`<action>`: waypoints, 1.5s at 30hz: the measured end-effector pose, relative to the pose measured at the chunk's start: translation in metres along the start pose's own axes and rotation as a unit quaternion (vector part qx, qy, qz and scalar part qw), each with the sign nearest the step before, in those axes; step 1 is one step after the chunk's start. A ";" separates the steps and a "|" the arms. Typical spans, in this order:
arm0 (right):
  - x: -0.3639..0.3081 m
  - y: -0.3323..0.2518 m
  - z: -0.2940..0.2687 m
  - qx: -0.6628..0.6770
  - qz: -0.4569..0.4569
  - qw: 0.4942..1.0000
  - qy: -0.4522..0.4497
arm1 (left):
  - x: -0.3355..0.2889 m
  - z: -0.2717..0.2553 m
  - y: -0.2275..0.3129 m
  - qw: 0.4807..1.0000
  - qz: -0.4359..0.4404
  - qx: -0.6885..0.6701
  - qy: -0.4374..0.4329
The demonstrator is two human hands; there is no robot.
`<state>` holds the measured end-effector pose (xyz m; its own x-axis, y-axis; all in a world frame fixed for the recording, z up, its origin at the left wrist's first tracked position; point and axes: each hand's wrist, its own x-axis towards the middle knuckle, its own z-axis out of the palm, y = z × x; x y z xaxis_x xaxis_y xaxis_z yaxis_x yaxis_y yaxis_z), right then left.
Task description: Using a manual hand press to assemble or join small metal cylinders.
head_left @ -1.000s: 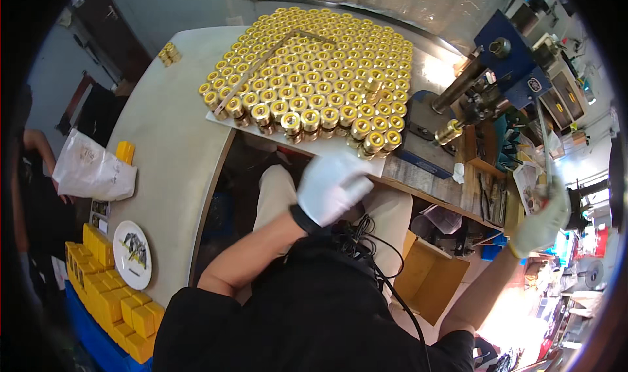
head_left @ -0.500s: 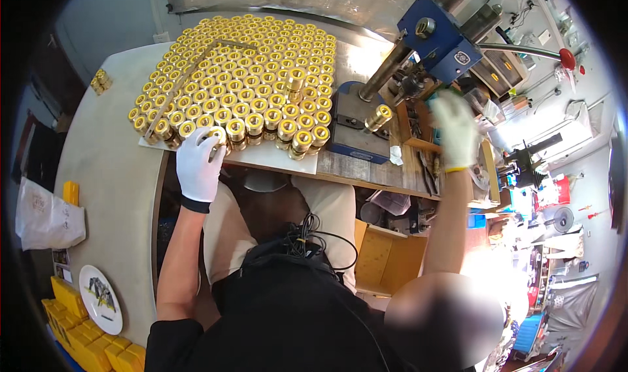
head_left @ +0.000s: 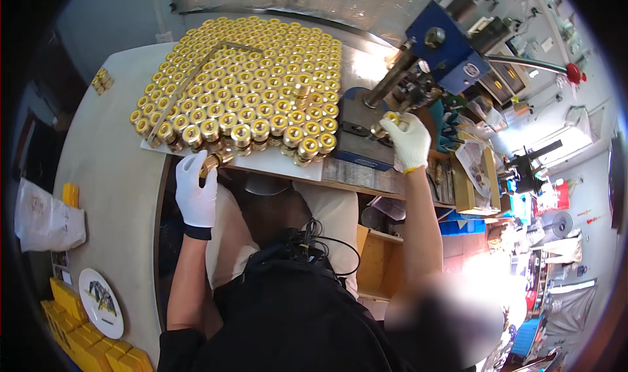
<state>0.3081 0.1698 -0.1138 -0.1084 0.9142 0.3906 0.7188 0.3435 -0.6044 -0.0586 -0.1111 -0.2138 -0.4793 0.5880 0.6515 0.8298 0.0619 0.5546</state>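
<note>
One left hand (head_left: 196, 192): we grip one brass fitting (head_left: 210, 165).
One right hand (head_left: 411, 140): we grip a second fitting (head_left: 391, 118), right.

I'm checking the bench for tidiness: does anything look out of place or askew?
One brass cylindrical fitting stands above its neighbours, breaking the even layer, apparently on top of the packed rows of yellow-topped brass fittings. A thin L-shaped metal bar lies slantwise across their tops. No spill shows.
</note>
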 end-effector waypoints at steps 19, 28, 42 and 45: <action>0.036 -0.106 0.072 0.023 -0.177 0.977 -0.118 | -0.021 -0.005 0.031 0.946 -0.157 -0.283 0.007; -0.009 -0.075 0.043 0.239 -0.077 0.963 -0.097 | 0.005 0.010 0.083 0.921 -0.136 -0.365 -0.032; -0.121 0.060 0.028 0.374 0.177 0.895 -0.165 | 0.090 0.200 0.201 0.954 0.099 -0.225 -0.170; -0.122 0.064 0.026 0.401 0.197 0.882 -0.151 | 0.103 0.227 0.216 0.953 0.115 -0.207 -0.189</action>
<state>0.3497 0.0863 -0.2180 -0.2242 0.9704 -0.0899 0.0381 -0.0835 -0.9958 0.1359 0.1457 -0.1446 -0.0956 0.8011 0.5908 0.6788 -0.3817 0.6274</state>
